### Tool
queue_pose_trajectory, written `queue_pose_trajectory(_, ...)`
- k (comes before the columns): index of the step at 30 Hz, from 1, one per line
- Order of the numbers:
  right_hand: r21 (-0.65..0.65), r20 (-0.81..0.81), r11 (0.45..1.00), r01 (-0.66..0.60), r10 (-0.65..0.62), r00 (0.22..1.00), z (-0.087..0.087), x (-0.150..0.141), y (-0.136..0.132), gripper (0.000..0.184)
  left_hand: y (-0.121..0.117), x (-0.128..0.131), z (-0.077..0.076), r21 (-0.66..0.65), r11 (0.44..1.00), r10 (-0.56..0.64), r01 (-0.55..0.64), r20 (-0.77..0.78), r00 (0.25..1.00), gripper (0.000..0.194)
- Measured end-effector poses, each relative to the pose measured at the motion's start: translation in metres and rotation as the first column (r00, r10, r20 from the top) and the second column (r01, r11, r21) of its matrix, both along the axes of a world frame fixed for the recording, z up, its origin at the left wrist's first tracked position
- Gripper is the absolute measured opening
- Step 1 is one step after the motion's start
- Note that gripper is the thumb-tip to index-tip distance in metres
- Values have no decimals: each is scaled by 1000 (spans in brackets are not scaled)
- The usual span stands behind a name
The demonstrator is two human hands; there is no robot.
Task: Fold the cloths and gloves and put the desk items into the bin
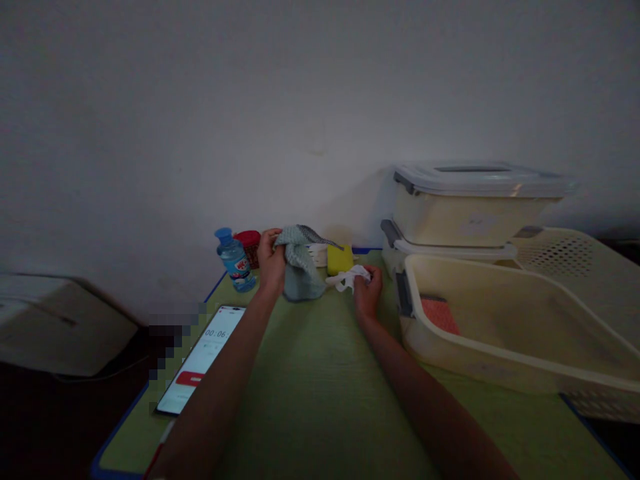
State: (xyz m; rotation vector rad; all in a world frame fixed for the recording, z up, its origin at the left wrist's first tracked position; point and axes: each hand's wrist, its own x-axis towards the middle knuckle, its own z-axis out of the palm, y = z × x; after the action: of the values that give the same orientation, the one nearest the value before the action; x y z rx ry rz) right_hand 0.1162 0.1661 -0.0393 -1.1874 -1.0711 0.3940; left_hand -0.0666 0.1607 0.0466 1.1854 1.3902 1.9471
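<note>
At the far side of the green table, my left hand (pixel 271 261) pinches a grey-green textured cloth (pixel 303 270), which hangs down to the tabletop. A dark checked strip trails from its top toward the right. My right hand (pixel 369 291) has its fingers closed on a crumpled white cloth (pixel 354 275) with a loose end sticking out to the left. Between the hands stands a yellow block (pixel 339 260), perhaps a sponge, with a white item (pixel 318 255) partly hidden beside it. Left of my left hand are a blue bottle (pixel 237 263) and a red-lidded jar (pixel 249 245).
A phone (pixel 205 360) showing a timer lies at the table's left edge, partly behind my left forearm. On the right stands an open cream bin (pixel 500 350) holding a pink sponge (pixel 439 315). Lidded boxes (pixel 475 213) are stacked behind it, near a perforated basket (pixel 565 257).
</note>
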Motion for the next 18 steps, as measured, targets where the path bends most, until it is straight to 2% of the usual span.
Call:
queue_pose_trajectory(4, 40, 42, 999, 9, -11, 999, 3, -2, -2, 22, -2, -3, 10, 122, 985, -136, 124, 101, 985, 28)
queue_pose_trajectory(7, 92, 90, 995, 26, -35, 995, 9, -1, -7, 20, -3, 0, 2, -16, 971, -236, 238, 96, 967, 36)
queue_pose_trajectory(10, 152, 162, 988, 26, -51, 986, 15, -2, -15, 19, -2, 3, -13, -191, 935, -283, 299, 107, 953, 35)
queue_pose_trajectory(12, 175, 243, 984, -25, -19, 970, 17, -5, -18, 23, -2, 5, -20, -247, 921, -284, 300, 102, 954, 31)
queue_pose_trajectory(14, 163, 354, 978, -128, 63, 933, 15, -9, -19, 28, -1, 5, -21, -270, 918, -279, 289, 75, 957, 29)
queue_pose_trajectory(16, 118, 456, 966, -229, 152, 877, 10, -13, -16, 32, -2, 4, -16, -265, 926, -269, 269, 35, 962, 27)
queue_pose_trajectory(18, 74, 521, 957, -281, 203, 829, 6, -16, -13, 32, -4, 1, -4, -235, 943, -248, 237, -17, 969, 24)
